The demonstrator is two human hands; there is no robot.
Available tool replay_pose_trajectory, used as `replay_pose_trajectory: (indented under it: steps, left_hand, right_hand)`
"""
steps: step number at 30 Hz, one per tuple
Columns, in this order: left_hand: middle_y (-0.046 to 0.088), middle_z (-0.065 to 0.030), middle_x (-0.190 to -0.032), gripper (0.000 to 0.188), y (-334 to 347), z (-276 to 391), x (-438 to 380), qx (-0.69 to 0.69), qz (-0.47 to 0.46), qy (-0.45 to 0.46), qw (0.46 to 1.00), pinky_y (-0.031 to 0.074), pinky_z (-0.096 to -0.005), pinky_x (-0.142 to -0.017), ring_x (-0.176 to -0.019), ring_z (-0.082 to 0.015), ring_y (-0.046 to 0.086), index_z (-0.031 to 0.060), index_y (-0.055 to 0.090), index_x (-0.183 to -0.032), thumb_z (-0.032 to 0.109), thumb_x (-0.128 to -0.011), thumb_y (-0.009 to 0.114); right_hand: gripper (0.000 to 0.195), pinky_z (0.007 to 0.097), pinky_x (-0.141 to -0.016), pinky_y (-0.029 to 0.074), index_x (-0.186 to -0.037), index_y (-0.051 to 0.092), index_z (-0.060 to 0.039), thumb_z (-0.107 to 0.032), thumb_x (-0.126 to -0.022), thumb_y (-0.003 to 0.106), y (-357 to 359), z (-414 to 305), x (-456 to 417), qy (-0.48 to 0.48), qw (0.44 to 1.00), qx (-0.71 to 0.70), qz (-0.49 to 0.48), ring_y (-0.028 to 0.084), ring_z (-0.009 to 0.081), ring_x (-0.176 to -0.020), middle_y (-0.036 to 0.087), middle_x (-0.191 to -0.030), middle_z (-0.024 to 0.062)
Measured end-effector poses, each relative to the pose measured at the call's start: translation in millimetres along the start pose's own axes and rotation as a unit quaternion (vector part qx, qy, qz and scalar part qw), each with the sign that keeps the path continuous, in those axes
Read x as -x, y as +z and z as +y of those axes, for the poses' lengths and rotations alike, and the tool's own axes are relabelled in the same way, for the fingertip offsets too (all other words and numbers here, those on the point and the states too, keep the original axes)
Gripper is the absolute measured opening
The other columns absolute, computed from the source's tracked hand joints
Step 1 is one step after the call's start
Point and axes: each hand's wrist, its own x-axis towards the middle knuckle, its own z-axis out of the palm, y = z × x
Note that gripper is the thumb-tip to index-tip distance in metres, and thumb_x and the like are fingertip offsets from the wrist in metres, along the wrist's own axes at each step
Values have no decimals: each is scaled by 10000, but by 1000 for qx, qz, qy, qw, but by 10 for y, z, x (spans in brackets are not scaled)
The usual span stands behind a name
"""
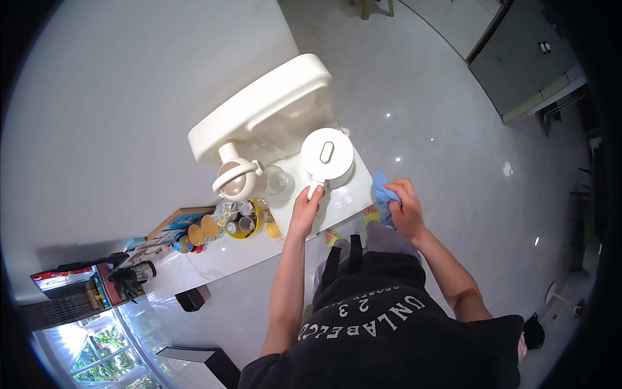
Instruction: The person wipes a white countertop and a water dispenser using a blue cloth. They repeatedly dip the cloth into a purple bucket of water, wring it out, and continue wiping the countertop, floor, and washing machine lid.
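My left hand [305, 213] grips the handle of a white lidded kettle [335, 167]. The kettle is over the right part of a white panel with touch icons [357, 189]; I cannot tell whether it rests there or is slightly raised. My right hand [408, 214] pinches a crumpled light-blue cloth [385, 194] just off the panel's right edge. A clear glass vessel [278, 181] stands on the panel's left part. Behind it rises a tall cream-white appliance housing [262, 107]. At the left is a rounded white vessel with an arched handle [238, 179].
A yellow basket [252, 228] of jars and packets stands left of the panel, near yellow-lidded containers [203, 231] and a picture frame [180, 214] on a long white counter [209, 265]. The wall [146, 87] borders the appliance. Grey floor [461, 185] lies to the right.
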Motion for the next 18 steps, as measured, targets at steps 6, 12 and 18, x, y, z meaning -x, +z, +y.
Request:
replay_pose_trajectory:
  steps: [6,12,18]
  left_hand:
    - [607,-19,-1102,412,238,49,243,7,38,21,999,415,-351,-932,-1056,-139,539,79,578,-1200,421,-970,563]
    - [610,-61,-1162,427,120,-180,1032,113,82,19,990,449,-418,-978,-1094,-177,559,51,537,-1292,344,-980,538]
    - [600,-31,-990,265,253,-246,1937,228,209,-23,951,449,-257,-840,-902,-104,545,0,578,-1145,198,-969,560]
  right_hand:
    - [369,312,-816,479,-1168,563,-36,55,-820,488,-218,382,76,96,995,10,-24,562,257,-959,513,-1083,127]
    - [355,357,-844,488,-1168,548,-39,24,-819,567,-104,795,-432,60,998,3,-14,570,310,-1004,525,-1154,150]
    - [407,379,-875,495,-1189,585,-80,25,-796,611,540,955,-1333,-83,983,35,-157,569,335,-1047,556,-1224,136]
